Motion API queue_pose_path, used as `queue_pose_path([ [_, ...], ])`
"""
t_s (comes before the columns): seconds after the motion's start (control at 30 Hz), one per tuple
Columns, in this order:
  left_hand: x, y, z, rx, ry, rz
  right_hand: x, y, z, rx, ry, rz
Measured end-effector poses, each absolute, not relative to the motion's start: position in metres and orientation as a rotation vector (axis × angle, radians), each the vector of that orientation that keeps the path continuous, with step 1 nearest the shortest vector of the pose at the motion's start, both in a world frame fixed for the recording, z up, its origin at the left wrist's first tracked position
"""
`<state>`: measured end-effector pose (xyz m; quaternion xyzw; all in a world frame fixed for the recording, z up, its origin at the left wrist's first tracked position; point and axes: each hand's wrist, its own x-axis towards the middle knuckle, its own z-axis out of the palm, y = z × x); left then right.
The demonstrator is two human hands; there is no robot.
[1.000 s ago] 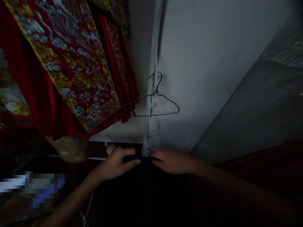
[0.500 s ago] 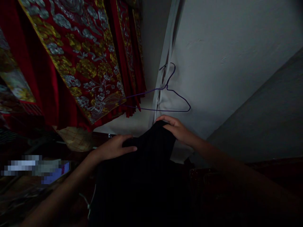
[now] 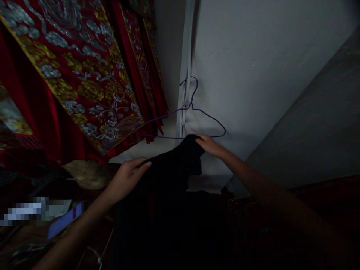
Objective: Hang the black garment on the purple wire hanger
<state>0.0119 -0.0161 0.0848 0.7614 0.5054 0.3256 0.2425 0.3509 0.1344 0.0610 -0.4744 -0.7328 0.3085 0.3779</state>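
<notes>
A black garment (image 3: 171, 165) is stretched between my two hands, its lower part lost in the dark. My left hand (image 3: 128, 178) pinches its left upper edge between thumb and fingers. The right upper corner is gripped by my right hand (image 3: 209, 144), whose fingertips are partly hidden behind the cloth. Right behind that corner hangs a thin purple clothes hanger (image 3: 208, 113), its hook caught on a pale strip along the wall. The garment overlaps the hanger's lower bar; whether they touch, I cannot tell.
Red embroidered cloth (image 3: 92, 86) with gold and silver patterns hangs at the upper left, overlapping the hanger's left end. A pale wall (image 3: 239, 67) rises behind. At lower left lie a phone-like device with a lit screen (image 3: 64, 221), a white cord (image 3: 98, 257) and a checked bag-like thing (image 3: 87, 173).
My hands have moved further apart, spreading the garment's upper edge wider. Its right corner has come up across the hanger's lower bar. The view has shifted a little to the right.
</notes>
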Motion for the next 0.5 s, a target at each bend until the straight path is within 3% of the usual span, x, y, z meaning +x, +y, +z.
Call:
queue_pose_path([
  [0.27,0.016,-0.011,0.07,2.324,1.497,0.288,0.402,0.092,0.073,-1.046,-2.069,0.61],
  [0.5,0.0,0.035,0.091,2.501,1.75,0.456,0.404,0.045,0.098,-1.075,-2.126,0.683],
])
